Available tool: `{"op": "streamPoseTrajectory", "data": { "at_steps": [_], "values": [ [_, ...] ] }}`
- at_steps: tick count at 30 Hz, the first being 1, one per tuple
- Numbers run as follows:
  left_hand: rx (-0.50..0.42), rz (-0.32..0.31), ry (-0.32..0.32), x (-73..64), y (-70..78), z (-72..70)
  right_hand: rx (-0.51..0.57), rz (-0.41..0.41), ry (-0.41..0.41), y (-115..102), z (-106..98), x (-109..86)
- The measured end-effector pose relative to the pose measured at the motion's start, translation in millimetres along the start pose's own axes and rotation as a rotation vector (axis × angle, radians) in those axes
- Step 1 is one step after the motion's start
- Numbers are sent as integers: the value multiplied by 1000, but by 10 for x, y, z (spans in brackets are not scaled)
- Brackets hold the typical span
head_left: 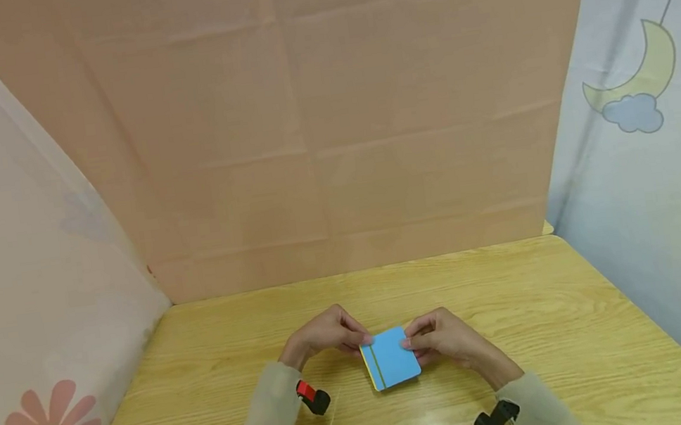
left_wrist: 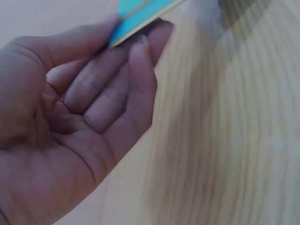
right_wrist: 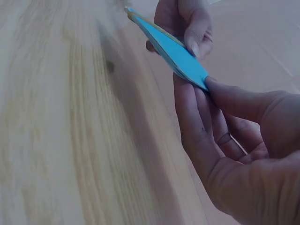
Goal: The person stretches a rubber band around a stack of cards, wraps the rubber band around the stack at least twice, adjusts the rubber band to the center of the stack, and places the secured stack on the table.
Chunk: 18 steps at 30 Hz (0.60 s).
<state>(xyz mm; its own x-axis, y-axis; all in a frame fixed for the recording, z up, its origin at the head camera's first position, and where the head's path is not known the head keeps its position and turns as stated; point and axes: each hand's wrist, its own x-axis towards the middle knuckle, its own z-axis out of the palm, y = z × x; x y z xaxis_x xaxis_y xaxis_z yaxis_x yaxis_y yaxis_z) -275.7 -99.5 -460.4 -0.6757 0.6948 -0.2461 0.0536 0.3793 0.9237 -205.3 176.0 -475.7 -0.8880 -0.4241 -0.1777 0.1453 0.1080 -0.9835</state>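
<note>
A thin light-blue square pad (head_left: 394,358) with rounded corners is held above the table between both hands. A narrow olive-yellow band crosses it near its left side, and a yellow edge shows along that side. At the pad's upper left corner, my left hand (head_left: 334,329) pinches it, thumb on top and fingers beneath. My right hand (head_left: 448,336) grips the right side in the same way. From the right wrist, the pad (right_wrist: 176,51) appears nearly edge-on, with thin layers along its rim. Its underside is mostly hidden.
The wooden table (head_left: 232,367) spreads around both hands. A plain tan cloth (head_left: 318,137) hangs along its back edge, with printed cloths at the left (head_left: 55,276) and right (head_left: 652,202). Small black devices sit on the left wrist (head_left: 315,398) and right wrist (head_left: 495,422).
</note>
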Motion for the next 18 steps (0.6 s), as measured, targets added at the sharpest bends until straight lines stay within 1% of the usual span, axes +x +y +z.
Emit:
{"op": "streamPoseTrajectory", "data": {
  "at_steps": [4, 10, 14, 18],
  "values": [
    [0, 1, 8, 30, -17, 29, -12, -7, -19, 0, 13, 1],
    [-31, 3, 20, 37, -32, 49, -3, -10, -7, -2, -3, -13],
    [-31, 24, 36, 7, -58, 54, 4, -2, 23, -8, -4, -12],
    [-34, 42, 41, -55, -86, 38, 8, 11, 60, -18, -9, -11]
  ]
}}
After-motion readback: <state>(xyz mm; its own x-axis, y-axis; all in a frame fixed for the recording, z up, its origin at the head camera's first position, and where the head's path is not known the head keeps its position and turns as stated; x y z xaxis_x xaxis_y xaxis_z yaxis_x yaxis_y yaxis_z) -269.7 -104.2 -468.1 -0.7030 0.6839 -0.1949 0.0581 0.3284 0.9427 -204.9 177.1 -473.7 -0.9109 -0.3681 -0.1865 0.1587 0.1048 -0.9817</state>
